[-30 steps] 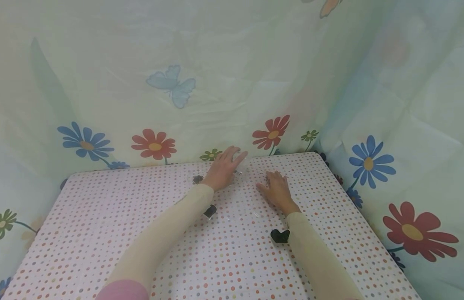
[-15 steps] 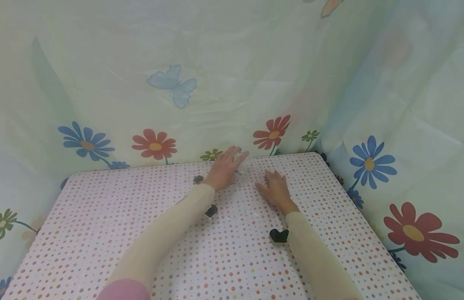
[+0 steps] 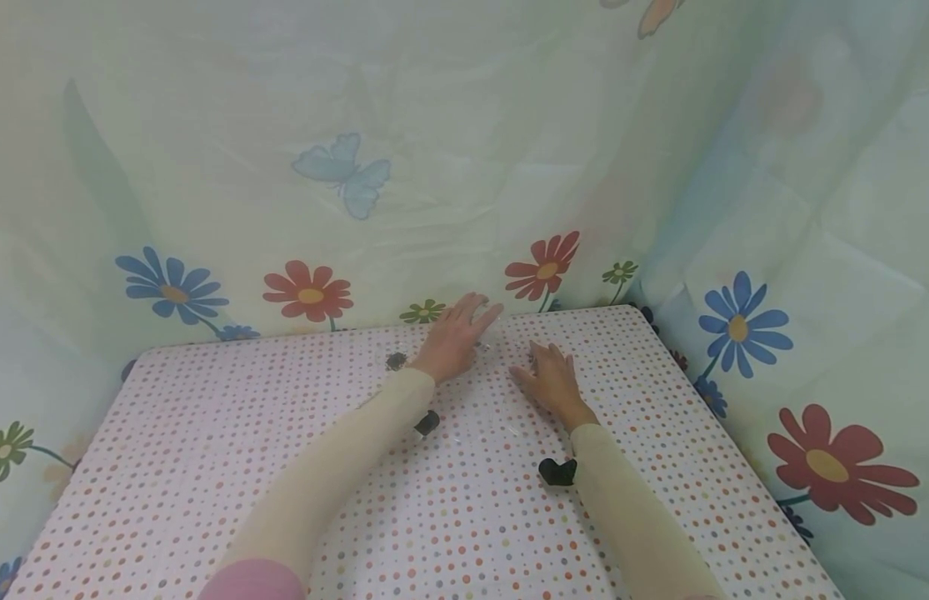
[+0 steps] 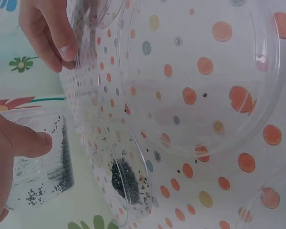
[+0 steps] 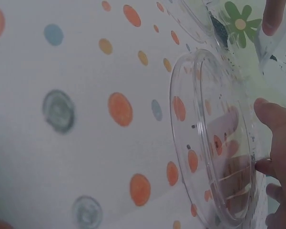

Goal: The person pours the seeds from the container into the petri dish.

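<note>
My left hand (image 3: 451, 340) holds a clear plastic cup (image 4: 26, 167), thumb along its side. Small black grains cling to the cup's wall and gather along one end. Beside it on the table stands a clear shallow dish (image 4: 144, 164) with a heap of black grains (image 4: 125, 181). My right hand (image 3: 551, 379) rests at the far part of the table, fingers loosely bent; its fingertips come close to the rim of another clear round dish (image 5: 200, 119). Whether they touch that rim I cannot tell. A few stray grains show in this dish.
A spotted cloth covers the table (image 3: 284, 467). Behind and to the right hang flower-print curtains (image 3: 449, 167) along its edges. A large clear round dish (image 4: 271, 81) lies near the left hand, with another clear rim (image 4: 101, 19) beyond. Black wrist-worn devices (image 3: 557, 472) sit on both forearms.
My left hand has shifted slightly to the right with the cup in it. The right hand has barely moved, and the dishes appear to stay in place.
</note>
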`<state>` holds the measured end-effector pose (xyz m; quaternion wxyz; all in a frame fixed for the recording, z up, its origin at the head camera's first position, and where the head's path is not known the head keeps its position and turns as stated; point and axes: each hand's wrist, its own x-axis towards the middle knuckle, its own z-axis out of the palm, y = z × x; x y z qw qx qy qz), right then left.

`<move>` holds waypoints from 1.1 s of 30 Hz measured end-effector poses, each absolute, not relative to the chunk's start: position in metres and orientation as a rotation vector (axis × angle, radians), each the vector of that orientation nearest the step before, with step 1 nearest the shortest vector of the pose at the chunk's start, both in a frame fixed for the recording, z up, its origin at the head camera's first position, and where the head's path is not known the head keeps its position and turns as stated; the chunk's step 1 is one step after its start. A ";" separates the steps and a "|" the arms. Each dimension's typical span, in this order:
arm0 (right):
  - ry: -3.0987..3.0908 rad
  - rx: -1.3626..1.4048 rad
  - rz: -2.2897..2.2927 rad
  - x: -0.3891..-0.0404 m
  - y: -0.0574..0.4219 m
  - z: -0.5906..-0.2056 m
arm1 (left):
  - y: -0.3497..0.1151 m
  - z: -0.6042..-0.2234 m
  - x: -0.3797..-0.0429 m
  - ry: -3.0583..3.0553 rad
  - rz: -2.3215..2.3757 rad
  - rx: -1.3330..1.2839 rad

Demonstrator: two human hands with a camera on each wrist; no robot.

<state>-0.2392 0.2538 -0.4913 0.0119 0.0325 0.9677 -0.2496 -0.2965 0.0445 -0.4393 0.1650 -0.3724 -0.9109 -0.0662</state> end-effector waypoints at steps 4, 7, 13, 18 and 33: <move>3.018 0.105 -0.780 -0.240 0.255 -0.493 | 0.047 -0.438 -0.296 -2.600 -0.192 -1.065; 3.009 0.112 -0.786 -0.240 0.254 -0.493 | 0.049 -0.438 -0.295 -2.603 -0.186 -1.069; 3.007 0.108 -0.769 -0.240 0.254 -0.492 | 0.051 -0.438 -0.295 -2.600 -0.167 -1.070; 2.999 0.112 -0.768 -0.239 0.254 -0.492 | 0.054 -0.440 -0.296 -2.584 -0.174 -1.077; 2.996 0.145 -0.794 -0.238 0.252 -0.492 | 0.063 -0.444 -0.300 -2.545 -0.144 -1.105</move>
